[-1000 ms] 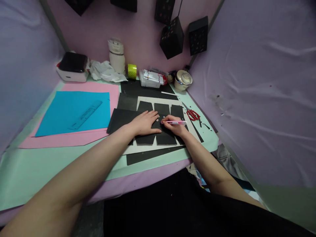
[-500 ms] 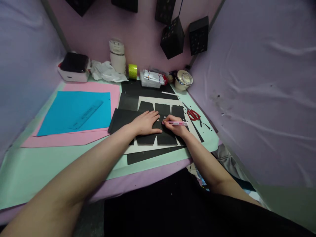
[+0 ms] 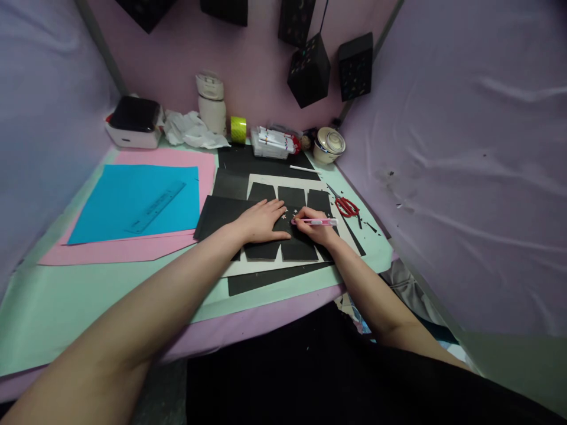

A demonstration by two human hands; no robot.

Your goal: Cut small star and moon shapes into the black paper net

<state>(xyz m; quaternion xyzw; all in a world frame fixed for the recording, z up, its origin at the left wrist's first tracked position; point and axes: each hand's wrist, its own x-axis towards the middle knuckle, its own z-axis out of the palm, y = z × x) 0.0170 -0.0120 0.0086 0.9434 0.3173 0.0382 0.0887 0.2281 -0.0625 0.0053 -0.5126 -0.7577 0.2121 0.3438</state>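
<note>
A black paper cutout (image 3: pixel 221 213) with tabs along two sides lies over a white sheet (image 3: pixel 257 268). Small star-shaped openings show in it between my hands. My left hand (image 3: pixel 261 221) rests flat on the cutout with its fingers spread. Pinched in my right hand (image 3: pixel 312 227) is a pink and white pen-like cutter (image 3: pixel 325 222), its front end at the black paper just right of my left fingertips. The cutter's tip is too small to make out.
Red-handled scissors (image 3: pixel 346 206) lie among black scraps on the right. Blue paper (image 3: pixel 106 200) with a ruler (image 3: pixel 157 206) is on the left. Behind stand a white bottle (image 3: pixel 212 112), yellow tape (image 3: pixel 238 130) and a lidded bowl (image 3: pixel 329 146). Black boxes (image 3: pixel 310 71) hang above.
</note>
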